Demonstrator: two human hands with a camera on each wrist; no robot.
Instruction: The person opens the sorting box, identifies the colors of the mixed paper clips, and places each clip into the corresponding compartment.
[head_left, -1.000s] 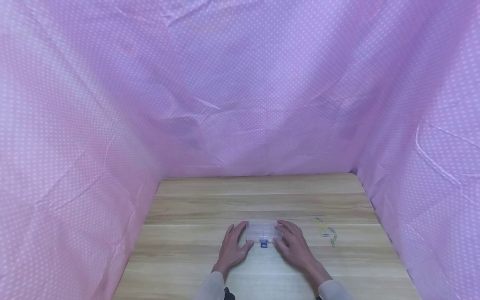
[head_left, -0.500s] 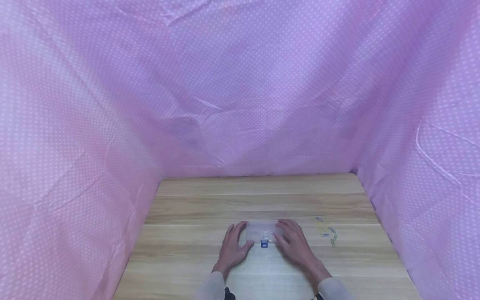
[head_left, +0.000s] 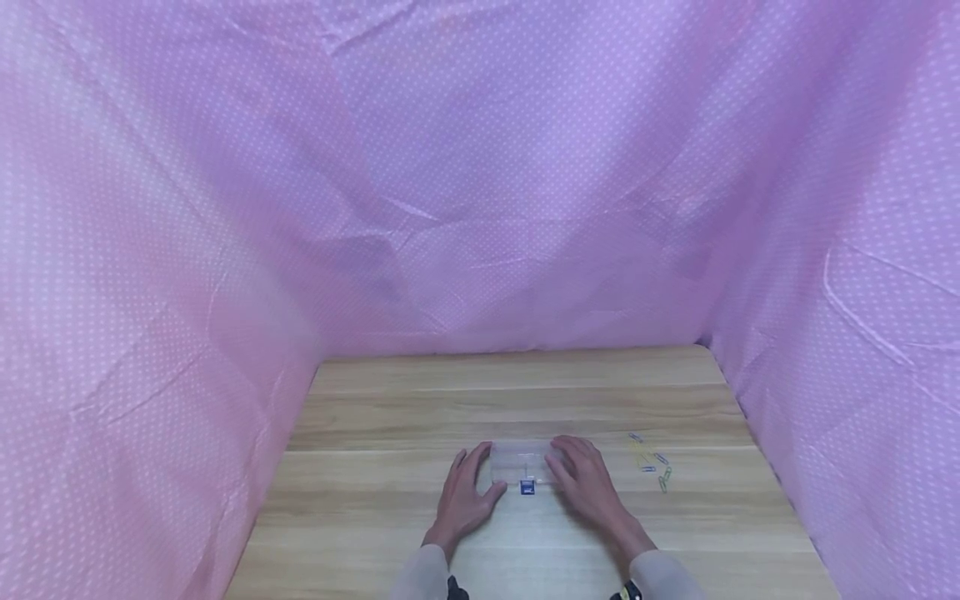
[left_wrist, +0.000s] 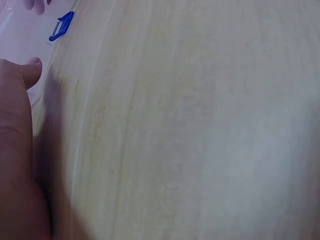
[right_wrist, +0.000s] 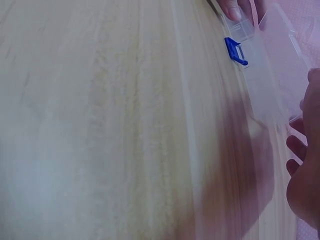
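The left hand (head_left: 463, 500) has its thumb spread away from its fingers, bracketing the left end of a clear box (head_left: 508, 473), seemingly to steady it. The right hand (head_left: 588, 492) curls its fingers and thumb about the right end of the tilted lid (right_wrist: 286, 67), apparently to control its angle; how firmly, I cannot tell. A blue latch (head_left: 528, 487) juts from the box's front, clear of the lid. The box rests on a wooden table (head_left: 390, 408), clips (head_left: 661, 459) scattered to its right, perhaps kept aside for reach, with pink dotted cloth (head_left: 517, 175) around.
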